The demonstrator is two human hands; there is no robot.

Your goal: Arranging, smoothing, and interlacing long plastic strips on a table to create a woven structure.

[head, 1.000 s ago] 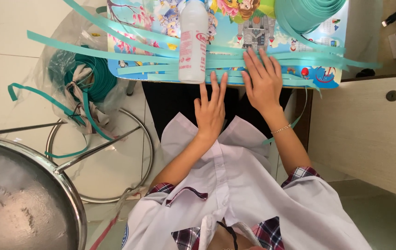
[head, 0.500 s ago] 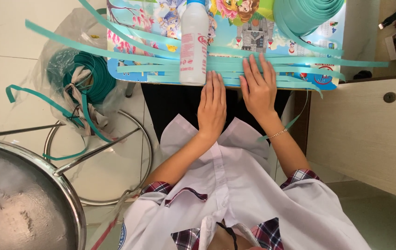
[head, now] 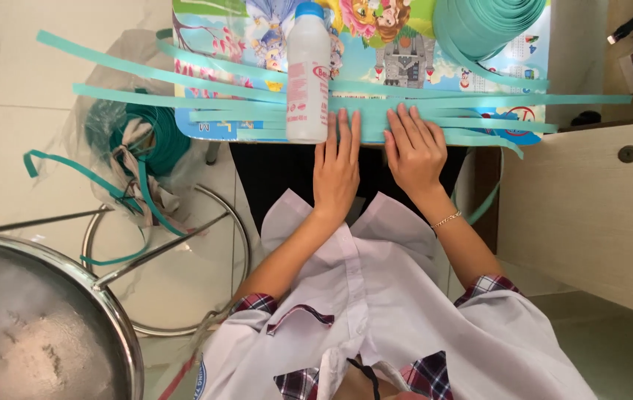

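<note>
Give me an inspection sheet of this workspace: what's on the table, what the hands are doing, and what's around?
Surface: small table with a colourful cartoon top.
Job's things: teal strips laid across the table; teal roll at its far right.
Clutter: white bottle with blue cap lying on the strips.
Grippers: left hand and right hand flat, fingers spread, pressing the strips.
Cables: nothing seen.
Surroundings: plastic bag of teal strip on the tiled floor, metal stool frame, metal basin, wooden cabinet.
</note>
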